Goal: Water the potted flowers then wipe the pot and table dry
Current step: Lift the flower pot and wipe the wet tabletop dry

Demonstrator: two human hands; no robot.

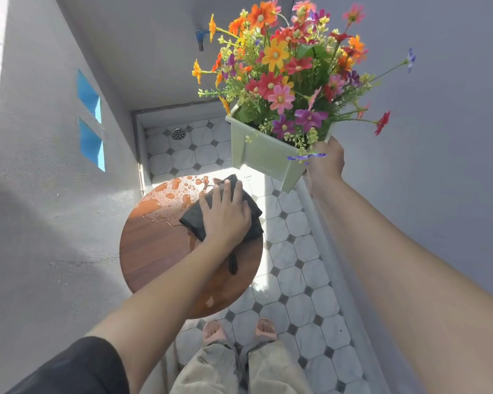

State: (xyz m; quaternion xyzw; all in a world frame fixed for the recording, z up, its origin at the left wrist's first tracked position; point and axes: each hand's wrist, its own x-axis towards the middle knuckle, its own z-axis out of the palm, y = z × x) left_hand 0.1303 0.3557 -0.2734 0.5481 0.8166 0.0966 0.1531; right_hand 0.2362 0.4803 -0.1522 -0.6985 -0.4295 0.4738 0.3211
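A pale green square pot full of colourful flowers hangs in the air to the right of and above the table, tilted, with my right hand gripping its near right corner. Below it stands a small round wooden table with puddles and drops of water on its far left part. My left hand lies flat, fingers spread, pressing a dark cloth onto the table's right half.
Grey walls close in on both sides of a narrow tiled floor. A floor drain sits at the far end and a blue tap is on the far wall. My feet in pink sandals stand just before the table.
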